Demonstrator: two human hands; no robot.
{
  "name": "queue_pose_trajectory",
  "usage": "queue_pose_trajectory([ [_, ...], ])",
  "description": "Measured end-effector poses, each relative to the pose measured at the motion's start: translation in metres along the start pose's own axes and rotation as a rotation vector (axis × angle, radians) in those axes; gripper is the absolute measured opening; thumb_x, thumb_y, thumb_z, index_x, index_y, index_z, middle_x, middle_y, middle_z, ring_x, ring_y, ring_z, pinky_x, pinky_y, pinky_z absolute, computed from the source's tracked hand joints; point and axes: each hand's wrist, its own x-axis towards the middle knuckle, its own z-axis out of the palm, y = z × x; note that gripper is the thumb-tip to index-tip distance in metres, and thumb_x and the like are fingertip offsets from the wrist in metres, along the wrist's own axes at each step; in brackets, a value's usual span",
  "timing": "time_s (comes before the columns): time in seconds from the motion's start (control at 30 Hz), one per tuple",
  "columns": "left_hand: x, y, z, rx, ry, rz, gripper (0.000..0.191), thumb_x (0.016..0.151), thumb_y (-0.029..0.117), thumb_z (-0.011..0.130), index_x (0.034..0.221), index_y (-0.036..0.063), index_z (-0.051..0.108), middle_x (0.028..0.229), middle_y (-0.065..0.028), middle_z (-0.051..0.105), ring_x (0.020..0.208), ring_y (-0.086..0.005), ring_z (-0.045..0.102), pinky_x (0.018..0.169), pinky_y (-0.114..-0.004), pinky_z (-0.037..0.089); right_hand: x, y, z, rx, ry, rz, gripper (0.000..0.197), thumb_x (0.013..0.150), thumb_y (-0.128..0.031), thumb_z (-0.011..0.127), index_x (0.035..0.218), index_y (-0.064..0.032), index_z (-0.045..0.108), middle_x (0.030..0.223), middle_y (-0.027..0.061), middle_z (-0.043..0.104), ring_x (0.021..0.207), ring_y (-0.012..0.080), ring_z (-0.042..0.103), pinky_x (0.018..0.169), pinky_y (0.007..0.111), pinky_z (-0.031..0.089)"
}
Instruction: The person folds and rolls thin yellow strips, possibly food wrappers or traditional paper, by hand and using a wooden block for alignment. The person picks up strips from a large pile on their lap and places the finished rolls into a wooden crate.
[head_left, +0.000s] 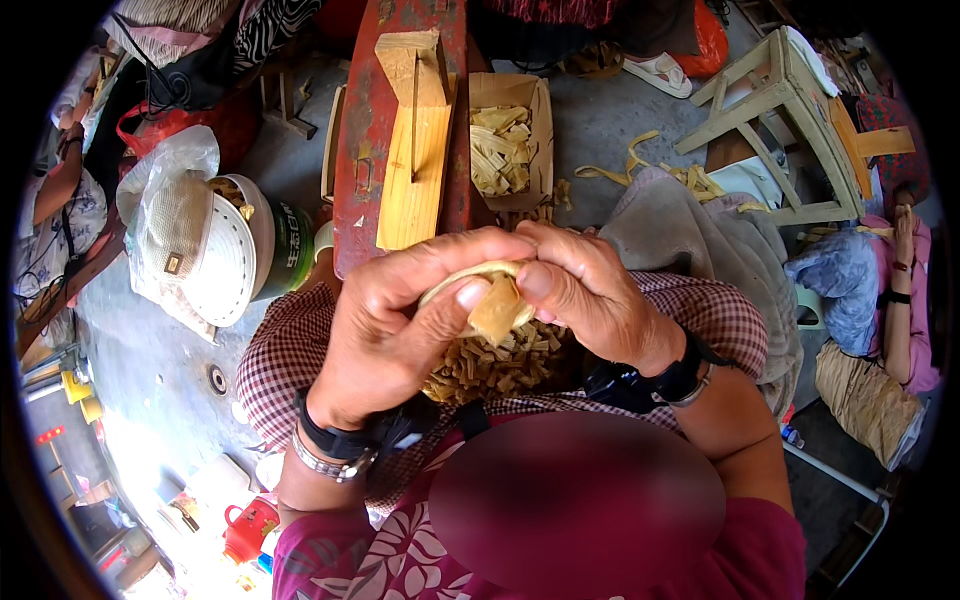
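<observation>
Both hands are raised over my lap and grip a pale yellow strip of plant material (491, 311), bent into a loop with a broad, flat tail hanging down. My left hand (397, 322) pinches it between thumb and fingers on the left side. My right hand (600, 292) holds the other side, its thumb pressed against the band. Below them, short cut pieces of similar material (495, 364) are heaped at my lap; the hands partly hide what holds them. Just beyond the fingers, a wooden block stand (412, 180) with a thin upright rod or blade lies on a red bench (364, 150).
Behind the bench stands a cardboard box (541, 135) of dried strips. A bucket (281, 240) with a white hat (206, 255) is at left. A grey cloth (675, 225) and a wooden stool (802, 142) are at right. Other people sit at both sides.
</observation>
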Motion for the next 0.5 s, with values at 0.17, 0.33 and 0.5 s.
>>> queue_pose_trajectory([
  [0.17,0.01,0.008,-0.002,0.538,-0.123,0.273,0.043,0.088,0.016,0.058,0.127,-0.0011,0.051,0.113,-0.0168,0.057,0.096,-0.0273,0.053,0.087,-0.033,0.043,-0.001,0.002,0.001,0.297,0.013,0.142,0.032,0.097,-0.031,0.048,0.107,-0.0022,0.057,0.068,-0.0034,0.047,0.058,0.0024,0.042,0.051,0.018,0.035],
  [0.33,0.011,-0.003,-0.002,0.592,-0.127,0.262,0.057,0.087,0.022,0.061,0.136,0.0004,0.041,0.116,-0.017,0.053,0.102,-0.0299,0.051,0.089,-0.038,0.043,-0.002,0.006,0.004,0.266,0.018,0.211,0.033,0.097,-0.033,0.047,0.102,-0.0021,0.057,0.065,-0.0037,0.046,0.055,0.0021,0.041,0.048,0.018,0.033],
  [0.5,0.006,-0.001,0.007,0.496,-0.063,0.122,0.049,0.091,0.022,0.057,0.132,-0.0009,0.044,0.109,-0.0185,0.056,0.095,-0.0309,0.055,0.085,-0.037,0.045,0.001,0.009,0.007,0.143,0.002,0.133,0.029,0.098,-0.029,0.047,0.098,-0.0017,0.056,0.068,-0.0029,0.049,0.057,0.0027,0.043,0.049,0.018,0.035],
])
